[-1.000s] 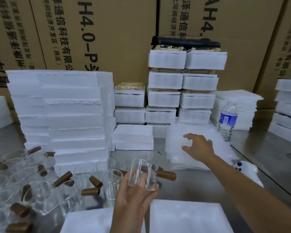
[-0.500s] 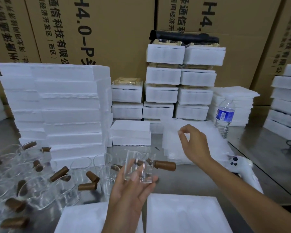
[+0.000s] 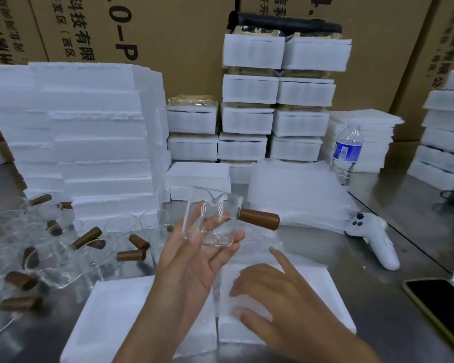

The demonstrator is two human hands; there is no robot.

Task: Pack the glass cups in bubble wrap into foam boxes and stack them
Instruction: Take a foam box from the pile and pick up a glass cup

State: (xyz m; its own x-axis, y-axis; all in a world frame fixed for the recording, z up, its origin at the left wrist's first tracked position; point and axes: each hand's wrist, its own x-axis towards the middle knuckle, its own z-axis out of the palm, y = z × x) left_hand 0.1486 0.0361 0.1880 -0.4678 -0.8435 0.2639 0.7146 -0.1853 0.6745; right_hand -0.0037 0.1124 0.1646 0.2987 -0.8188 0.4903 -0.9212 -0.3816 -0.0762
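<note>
Foam boxes (image 3: 247, 119) stacked at 12, loads of loose cups (image 3: 50, 247) at 9; my left fingers (image 3: 215, 258) grip one cup (image 3: 212, 221), right fingers (image 3: 279, 259) spread on bubble wrap (image 3: 254, 247).

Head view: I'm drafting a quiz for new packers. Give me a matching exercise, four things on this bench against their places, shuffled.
1. glass cup
2. water bottle
3. white controller
4. phone

A. flat at the near right edge of the table
B. held in the left hand
C. upright before a stack of foam sheets
D. lying beside the bubble wrap pile

Pairs: 1-B, 2-C, 3-D, 4-A
</note>
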